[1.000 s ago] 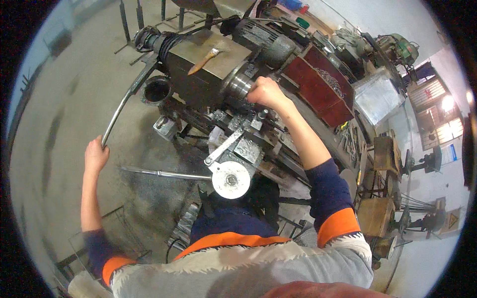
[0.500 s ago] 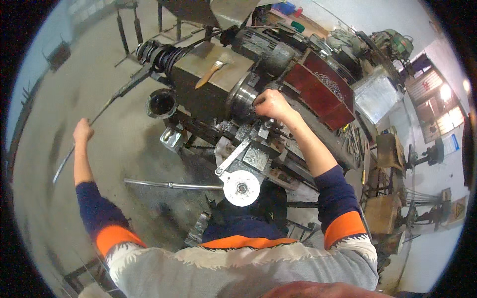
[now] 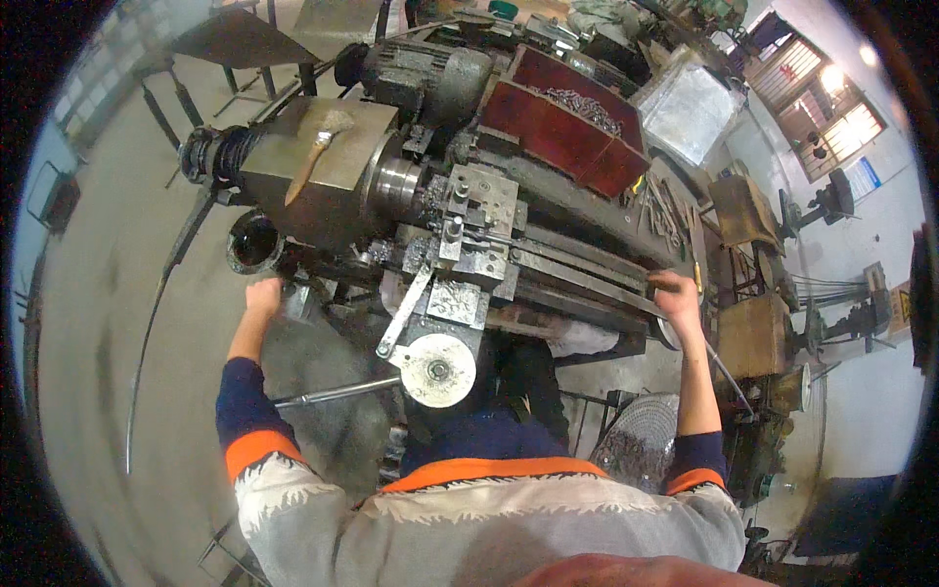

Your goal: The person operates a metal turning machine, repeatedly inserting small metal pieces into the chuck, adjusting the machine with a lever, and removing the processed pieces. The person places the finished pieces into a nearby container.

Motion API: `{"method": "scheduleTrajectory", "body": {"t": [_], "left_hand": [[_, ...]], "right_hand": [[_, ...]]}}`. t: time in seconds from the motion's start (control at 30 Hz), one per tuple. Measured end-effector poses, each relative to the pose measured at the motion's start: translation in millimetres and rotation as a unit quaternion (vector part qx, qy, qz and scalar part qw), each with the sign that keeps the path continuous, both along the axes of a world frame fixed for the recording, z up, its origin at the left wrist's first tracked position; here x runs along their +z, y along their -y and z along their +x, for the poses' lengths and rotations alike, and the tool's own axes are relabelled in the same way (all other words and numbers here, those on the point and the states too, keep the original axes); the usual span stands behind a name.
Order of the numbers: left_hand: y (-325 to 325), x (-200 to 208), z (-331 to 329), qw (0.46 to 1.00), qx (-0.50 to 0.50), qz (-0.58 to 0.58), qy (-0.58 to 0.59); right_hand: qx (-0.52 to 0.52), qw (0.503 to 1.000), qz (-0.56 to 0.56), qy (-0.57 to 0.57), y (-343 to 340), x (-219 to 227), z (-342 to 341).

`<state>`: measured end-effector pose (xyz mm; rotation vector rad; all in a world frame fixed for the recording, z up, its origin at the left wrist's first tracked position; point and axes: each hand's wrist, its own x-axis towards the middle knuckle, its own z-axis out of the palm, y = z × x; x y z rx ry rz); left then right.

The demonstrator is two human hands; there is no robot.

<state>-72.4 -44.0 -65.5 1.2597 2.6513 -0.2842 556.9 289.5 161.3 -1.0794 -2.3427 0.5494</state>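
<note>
My left hand (image 3: 262,295) is closed beside a small metal box (image 3: 299,301), just below a round black cup (image 3: 256,243) on the lathe; what its fingers hold, if anything, is hidden. At the right end of the lathe's long bed rails (image 3: 587,274), my right hand (image 3: 677,296) has its fingers curled around something I cannot make out. Between my hands stand the shiny chuck (image 3: 399,186), the block-shaped tool post (image 3: 481,201) and a white handwheel (image 3: 440,372) with a long bar handle (image 3: 342,393). Metal chips lie around the tool post.
A wooden-handled brush (image 3: 309,168) lies on the headstock cover. Behind the bed stands a dark red box (image 3: 558,137) with metal chips inside. Hand tools (image 3: 667,210) lie beyond the rails. A long thin lever (image 3: 156,323) hangs at the left over the floor.
My left hand has let go of the long lever and moved right, to the metal box. My right hand has left the chuck for the right end of the bed. The view has shifted right.
</note>
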Motion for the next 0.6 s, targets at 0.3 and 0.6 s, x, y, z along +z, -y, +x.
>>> {"method": "scheduleTrajectory", "body": {"t": [0.3,0.6], "left_hand": [[61,25,23,0.983,0.049,0.172,-0.035],[182,64,83,0.901,0.259,0.279,0.209]], "right_hand": [[-0.283,0.936,0.035,0.205,-37,-43,170],[-0.390,0.792,-0.116,0.455,-65,-104,312]]}}
